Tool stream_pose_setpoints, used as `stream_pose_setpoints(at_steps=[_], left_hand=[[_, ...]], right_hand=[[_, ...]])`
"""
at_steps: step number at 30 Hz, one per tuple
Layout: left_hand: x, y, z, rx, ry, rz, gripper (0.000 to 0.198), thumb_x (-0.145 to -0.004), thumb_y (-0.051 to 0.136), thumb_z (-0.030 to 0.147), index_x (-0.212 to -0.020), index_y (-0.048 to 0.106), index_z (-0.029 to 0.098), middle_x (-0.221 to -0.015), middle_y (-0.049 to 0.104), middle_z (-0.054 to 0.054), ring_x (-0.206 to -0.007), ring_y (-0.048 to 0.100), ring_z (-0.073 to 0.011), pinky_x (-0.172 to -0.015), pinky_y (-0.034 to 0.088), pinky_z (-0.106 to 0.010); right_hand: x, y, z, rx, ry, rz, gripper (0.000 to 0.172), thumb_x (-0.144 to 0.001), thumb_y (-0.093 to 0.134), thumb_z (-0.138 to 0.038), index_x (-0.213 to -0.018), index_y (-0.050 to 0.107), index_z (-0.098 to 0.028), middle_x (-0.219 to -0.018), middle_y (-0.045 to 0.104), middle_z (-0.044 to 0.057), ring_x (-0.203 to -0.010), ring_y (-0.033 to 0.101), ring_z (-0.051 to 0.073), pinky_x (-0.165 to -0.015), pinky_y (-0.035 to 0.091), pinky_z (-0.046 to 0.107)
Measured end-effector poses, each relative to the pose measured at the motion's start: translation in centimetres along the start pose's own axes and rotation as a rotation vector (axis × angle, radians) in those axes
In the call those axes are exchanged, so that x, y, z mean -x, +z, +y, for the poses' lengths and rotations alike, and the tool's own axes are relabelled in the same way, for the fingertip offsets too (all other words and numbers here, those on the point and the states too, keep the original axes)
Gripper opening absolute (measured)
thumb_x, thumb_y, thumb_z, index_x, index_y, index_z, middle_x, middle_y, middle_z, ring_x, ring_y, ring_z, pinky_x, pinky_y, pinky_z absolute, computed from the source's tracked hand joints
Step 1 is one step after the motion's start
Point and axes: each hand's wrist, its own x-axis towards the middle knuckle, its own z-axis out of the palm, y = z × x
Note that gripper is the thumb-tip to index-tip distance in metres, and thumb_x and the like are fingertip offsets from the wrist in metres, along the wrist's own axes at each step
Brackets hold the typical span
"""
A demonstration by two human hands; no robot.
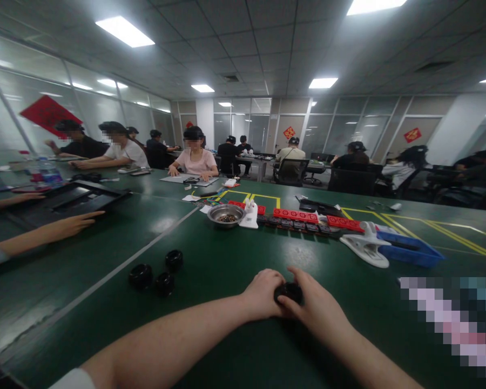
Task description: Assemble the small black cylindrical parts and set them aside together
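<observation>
Just above the green table (210, 346), a round, glossy black part (290, 292) is held between my two hands. My right hand (314, 297) wraps it from the right, with the thumb in front and the fingers behind. My left hand (264, 294) presses against its left side, fingers curled and partly hidden. The kind of part cannot be made out. Off to the left stand three similar black round parts, one in front (164, 283), one at the left (141, 276) and one behind (174, 260).
A metal bowl (227, 215) of small pieces stands ahead, beside a white clamp (249, 215). Red blocks (295, 215) in a row, another white clamp (366, 246) and a blue tray (413, 251) lie rightward. At left, another person's hands (71, 226) rest near a black panel (81, 197).
</observation>
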Motion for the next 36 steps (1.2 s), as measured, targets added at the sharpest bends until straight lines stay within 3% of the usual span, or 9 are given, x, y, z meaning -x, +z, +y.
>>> stream_pose_setpoints(at_steps=[4, 8, 12, 16, 20, 24, 27, 31, 36], left_hand=[[0.0, 0.1, -0.1, 0.019, -0.034, -0.004, 0.052, -0.052, 0.072, 0.040, -0.096, 0.055, 0.017, -0.097, 0.056, -0.006, -0.094, 0.050, -0.0253, -0.085, 0.040, -0.036], [0.1, 0.1, -0.3, 0.006, -0.001, -0.003, 0.050, -0.052, 0.073, 0.040, -0.094, 0.056, 0.016, -0.103, 0.054, -0.008, -0.098, 0.048, -0.0259, -0.088, 0.039, -0.037], [0.0, 0.1, -0.3, -0.006, 0.037, -0.001, 0.047, -0.055, 0.070, 0.046, -0.090, 0.056, 0.018, -0.100, 0.055, -0.006, -0.094, 0.050, -0.0247, -0.086, 0.040, -0.037], [0.0, 0.2, -0.1, -0.005, 0.013, -0.002, 0.045, -0.054, 0.070, 0.039, -0.090, 0.055, 0.018, -0.098, 0.055, -0.006, -0.095, 0.050, -0.0245, -0.088, 0.039, -0.036], [0.0, 0.1, -0.1, -0.004, -0.035, -0.014, 0.045, -0.055, 0.070, 0.035, -0.093, 0.054, 0.017, -0.099, 0.055, -0.007, -0.096, 0.050, -0.0248, -0.088, 0.039, -0.037], [0.0, 0.0, -0.2, -0.027, 0.013, -0.019, 0.042, -0.056, 0.070, 0.042, -0.087, 0.056, 0.018, -0.100, 0.055, -0.006, -0.094, 0.050, -0.0247, -0.086, 0.040, -0.037], [0.1, -0.1, -0.1, -0.035, 0.037, -0.017, 0.041, -0.056, 0.070, 0.045, -0.084, 0.057, 0.018, -0.098, 0.055, -0.005, -0.092, 0.050, -0.0241, -0.086, 0.040, -0.037], [0.2, -0.1, 0.2, -0.013, -0.001, -0.011, 0.042, -0.054, 0.071, 0.042, -0.085, 0.056, 0.017, -0.098, 0.053, -0.006, -0.093, 0.048, -0.0242, -0.085, 0.040, -0.036], [0.3, -0.1, 0.2, -0.016, -0.043, -0.014, 0.046, -0.054, 0.070, 0.041, -0.090, 0.054, 0.018, -0.099, 0.051, -0.006, -0.095, 0.047, -0.0247, -0.086, 0.040, -0.037]], right_hand=[[0.2, -0.1, 0.1, -0.097, -0.135, -0.107, 0.055, -0.069, 0.048, -0.014, -0.123, 0.036, -0.015, -0.119, 0.050, 0.011, -0.111, 0.047, 0.020, -0.096, 0.035, 0.036], [0.2, -0.8, 0.0, -0.044, -0.085, -0.061, 0.071, -0.068, 0.056, -0.027, -0.131, 0.026, -0.016, -0.133, 0.038, 0.012, -0.124, 0.032, 0.024, -0.101, 0.025, 0.044], [0.1, -0.2, -0.2, 0.018, 0.028, 0.025, 0.067, -0.071, 0.054, -0.037, -0.129, 0.031, -0.015, -0.121, 0.050, 0.014, -0.113, 0.046, 0.026, -0.093, 0.036, 0.042], [0.3, 0.9, -0.1, 0.020, 0.045, 0.020, 0.060, -0.075, 0.049, -0.030, -0.129, 0.029, -0.014, -0.104, 0.059, 0.012, -0.097, 0.057, 0.025, -0.084, 0.043, 0.041], [0.4, 1.2, 0.5, -0.075, -0.085, -0.024, 0.062, -0.068, 0.046, -0.015, -0.127, 0.027, -0.017, -0.116, 0.053, 0.010, -0.109, 0.049, 0.021, -0.094, 0.036, 0.038], [0.2, 1.0, 0.8, -0.029, -0.047, 0.061, 0.067, -0.069, 0.051, -0.027, -0.130, 0.024, -0.013, -0.130, 0.038, 0.015, -0.122, 0.035, 0.025, -0.100, 0.028, 0.043], [0.2, 0.9, 0.6, -0.007, 0.015, 0.090, 0.067, -0.071, 0.052, -0.037, -0.128, 0.027, -0.012, -0.120, 0.046, 0.016, -0.113, 0.044, 0.027, -0.095, 0.034, 0.044], [0.3, 1.0, 0.4, -0.095, -0.014, 0.023, 0.059, -0.074, 0.047, -0.026, -0.128, 0.025, -0.013, -0.101, 0.056, 0.010, -0.097, 0.055, 0.023, -0.088, 0.040, 0.040], [0.3, 0.4, 0.6, -0.187, -0.101, -0.073, 0.068, -0.068, 0.047, -0.014, -0.130, 0.020, -0.018, -0.125, 0.045, 0.012, -0.117, 0.042, 0.021, -0.099, 0.030, 0.041]])
